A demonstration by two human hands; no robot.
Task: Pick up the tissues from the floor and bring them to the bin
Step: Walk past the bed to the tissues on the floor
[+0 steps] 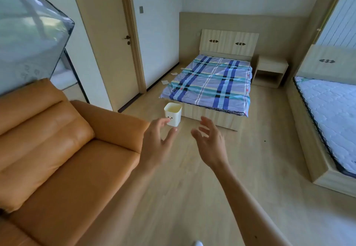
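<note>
Fingers (205, 123) on both hands are spreading wide, gripping nothing. Left hand (156, 145) & right hand (211, 145) are hanging mid-air w/ the bin (173, 114) at 12 o'clock, by the bed (208, 84) corner. Tissues (165, 82) are lying at approx 11, along the bed's left side near the door (115, 53). Step looks like the approach; next move is prob walking over, crouching. Tissue count is hard to make out: small, blurry.

Looks like I'm in a bedroom in somebody's home: a bed (210, 81) with a plaid sheet, a nightstand (270, 70) beside it, a second bare mattress (333, 114), an orange leather sofa (57, 149) and a closed door (109, 43).
</note>
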